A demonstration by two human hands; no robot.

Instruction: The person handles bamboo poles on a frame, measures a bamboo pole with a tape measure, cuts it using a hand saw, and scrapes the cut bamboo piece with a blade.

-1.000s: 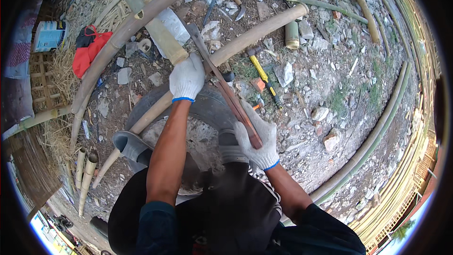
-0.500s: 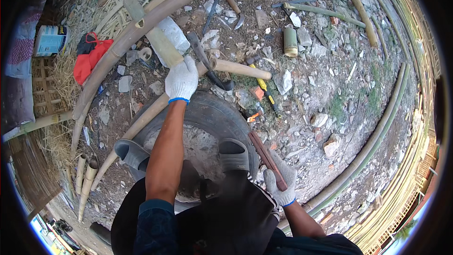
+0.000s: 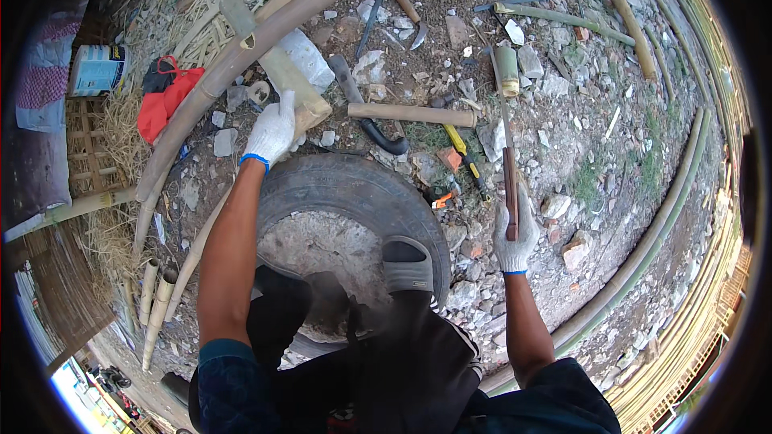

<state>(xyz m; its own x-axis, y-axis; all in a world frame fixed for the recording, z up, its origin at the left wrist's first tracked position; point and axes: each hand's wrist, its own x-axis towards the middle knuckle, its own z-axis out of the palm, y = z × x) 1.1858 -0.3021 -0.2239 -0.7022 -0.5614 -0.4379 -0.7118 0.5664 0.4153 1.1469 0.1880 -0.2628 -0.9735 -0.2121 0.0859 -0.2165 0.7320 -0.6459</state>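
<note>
My left hand (image 3: 275, 127), in a white knit glove with a blue cuff, is closed round a bamboo pole (image 3: 195, 257) near its upper end. The pole slants up from the lower left, partly hidden by my forearm, and its end meets a squared wooden beam (image 3: 291, 76). My right hand (image 3: 517, 235), also gloved, grips the brown handle of a long-bladed knife (image 3: 510, 177), its thin blade pointing away from me. A loose short bamboo piece (image 3: 412, 114) lies on the ground between my hands, across a dark curved-handled tool (image 3: 378, 137).
A tyre (image 3: 354, 181) lies before me, my sandalled foot (image 3: 406, 265) on it. A yellow-black tool (image 3: 458, 153), a hammer-like tool (image 3: 402, 0) and a bamboo tube (image 3: 507, 72) lie on rubble. Large bamboo poles curve at left and right; a red bag (image 3: 165, 100) is at left.
The short bamboo piece now lies apart from the pole. My left hand has shifted left and slightly down. My right hand has moved right and up, turning the knife to point away.
</note>
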